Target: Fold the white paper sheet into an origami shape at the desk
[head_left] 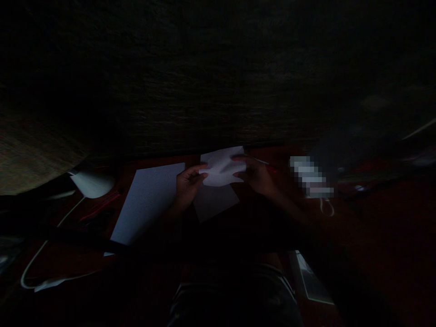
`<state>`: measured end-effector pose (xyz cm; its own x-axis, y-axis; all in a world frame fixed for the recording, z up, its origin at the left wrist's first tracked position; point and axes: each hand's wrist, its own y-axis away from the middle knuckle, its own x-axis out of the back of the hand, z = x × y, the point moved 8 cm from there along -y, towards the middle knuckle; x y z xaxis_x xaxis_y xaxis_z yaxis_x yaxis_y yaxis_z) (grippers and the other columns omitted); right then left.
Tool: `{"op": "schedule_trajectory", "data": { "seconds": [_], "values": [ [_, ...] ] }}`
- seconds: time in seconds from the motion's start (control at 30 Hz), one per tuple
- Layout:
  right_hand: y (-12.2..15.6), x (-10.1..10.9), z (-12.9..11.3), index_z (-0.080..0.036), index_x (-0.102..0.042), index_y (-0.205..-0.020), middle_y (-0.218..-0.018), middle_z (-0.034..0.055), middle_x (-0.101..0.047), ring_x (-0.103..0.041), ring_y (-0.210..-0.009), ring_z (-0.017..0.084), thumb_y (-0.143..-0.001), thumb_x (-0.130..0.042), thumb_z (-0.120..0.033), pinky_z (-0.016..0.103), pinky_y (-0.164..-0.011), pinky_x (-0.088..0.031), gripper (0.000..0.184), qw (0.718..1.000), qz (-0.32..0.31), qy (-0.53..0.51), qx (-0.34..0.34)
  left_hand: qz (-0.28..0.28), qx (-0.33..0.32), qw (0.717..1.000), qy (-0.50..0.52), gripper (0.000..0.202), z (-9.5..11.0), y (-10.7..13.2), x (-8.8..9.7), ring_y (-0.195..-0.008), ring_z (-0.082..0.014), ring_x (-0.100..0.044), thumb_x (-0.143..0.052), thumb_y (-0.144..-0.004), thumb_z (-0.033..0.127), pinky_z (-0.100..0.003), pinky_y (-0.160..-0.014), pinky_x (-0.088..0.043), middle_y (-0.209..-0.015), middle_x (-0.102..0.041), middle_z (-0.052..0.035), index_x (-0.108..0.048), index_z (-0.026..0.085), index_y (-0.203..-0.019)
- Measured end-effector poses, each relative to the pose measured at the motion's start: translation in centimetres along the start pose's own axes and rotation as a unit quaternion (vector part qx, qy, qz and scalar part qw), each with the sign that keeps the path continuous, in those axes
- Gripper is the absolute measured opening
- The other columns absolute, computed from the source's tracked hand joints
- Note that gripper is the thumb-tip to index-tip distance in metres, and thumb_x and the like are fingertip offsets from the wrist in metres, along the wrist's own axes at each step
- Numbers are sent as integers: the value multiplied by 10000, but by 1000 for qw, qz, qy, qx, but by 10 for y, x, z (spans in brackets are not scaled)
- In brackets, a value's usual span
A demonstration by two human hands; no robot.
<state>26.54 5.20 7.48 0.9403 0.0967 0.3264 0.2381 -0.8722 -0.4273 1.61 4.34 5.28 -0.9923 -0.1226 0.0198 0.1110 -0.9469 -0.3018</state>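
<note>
Both forearms reach forward over the dark red table (384, 227), wrists turned inward. Left hand (188, 185) and right hand (258, 175) each grasp an opposite side of a creased white paper sheet (222, 167), held between them. A second sheet (215, 203) lies directly below; a third (145, 204) lies flat to the left. A thin red-tipped pen (265, 163) sits just beside the right hand.
</note>
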Motion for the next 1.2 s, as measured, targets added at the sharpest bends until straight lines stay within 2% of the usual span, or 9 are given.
{"op": "schedule_trajectory", "data": {
  "seconds": [0.2, 0.37, 0.47, 0.57, 0.67, 0.77, 0.9, 1.03, 1.2],
  "values": [
    [-2, 4, 7, -230, -769, -1151, -1180, 91, -770, -740, -1023, 269, -822, -821, -334, 422, -850, -622, 349, 999, 26, 10, -36, 36, 0, 999, -21, 250, -1, 1, 4, -666, -139, -591, -861, -733, 336, -255, -613, -469, -743, -680, 0, -820, 215, -948],
    [-1, 2, 3, -228, -790, -992, -1029, 70, -790, -739, -954, 258, -841, -797, -395, 423, -855, -592, 226, 999, 27, 11, -14, -18, -42, 998, -38, 308, 3, 0, -1, -829, -173, -663, -855, -761, 314, -294, -764, -535, -904, -730, -28, -799, 229, -1052],
    [-1, 1, 5, -228, -787, -919, -942, 58, -778, -724, -884, 242, -864, -769, -461, 405, -824, -571, 240, 1000, 18, 14, -9, -37, -82, 992, -90, 211, 8, -1, -2, -887, -190, -646, -841, -784, 317, -316, -825, -521, -922, -707, -34, -804, 229, -973],
    [-2, 6, 5, -228, -770, -842, -942, 67, -747, -701, -905, 242, -869, -757, -534, 396, -824, -553, 308, 999, 44, 31, 2, -12, -98, 988, -118, 165, 14, -2, 2, -839, -182, -598, -845, -791, 365, -295, -763, -493, -835, -631, -19, -771, 219, -817],
    [-3, 14, 5, -223, -716, -739, -943, 76, -716, -679, -933, 251, -859, -766, -561, 393, -816, -544, 362, 995, 80, 53, -3, -1, -44, 997, -56, 281, 11, -1, 3, -679, -144, -516, -833, -808, 454, -258, -618, -427, -706, -544, 18, -695, 212, -765],
    [-2, 8, 11, -215, -664, -719, -794, 47, -695, -667, -768, 219, -895, -712, -591, 364, -698, -546, 418, 997, 32, 13, -70, 12, 1, 1000, -15, 399, 7, 1, 2, -561, -110, -395, -811, -821, 505, -243, -535, -345, -594, -432, 53, -581, 210, -680],
    [3, -15, 15, -196, -701, -906, -807, 35, -725, -664, -662, 179, -805, -803, -584, 305, -564, -541, 414, 983, -57, -97, -148, 42, 18, 999, -5, 459, 4, 1, 5, -529, -98, -345, -797, -812, 522, -239, -498, -300, -578, -385, 61, -501, 216, -642],
    [5, -26, 18, -195, -704, -1132, -904, 45, -761, -691, -670, 176, -680, -912, -499, 292, -551, -567, 583, 967, -90, -157, -177, 41, 46, 998, 26, 463, -3, -2, 8, -518, -95, -359, -801, -782, 547, -237, -496, -311, -585, -418, 59, -502, 217, -651],
    [0, -16, 20, -180, -735, -860, -812, 37, -741, -629, -594, 142, -728, -859, -564, 279, -526, -534, 425, 979, -58, -114, -161, 49, 39, 997, 45, 480, -4, -5, 10, -512, -81, -369, -838, -733, 474, -232, -514, -323, -561, -416, 64, -469, 205, -586]
  ]
}}
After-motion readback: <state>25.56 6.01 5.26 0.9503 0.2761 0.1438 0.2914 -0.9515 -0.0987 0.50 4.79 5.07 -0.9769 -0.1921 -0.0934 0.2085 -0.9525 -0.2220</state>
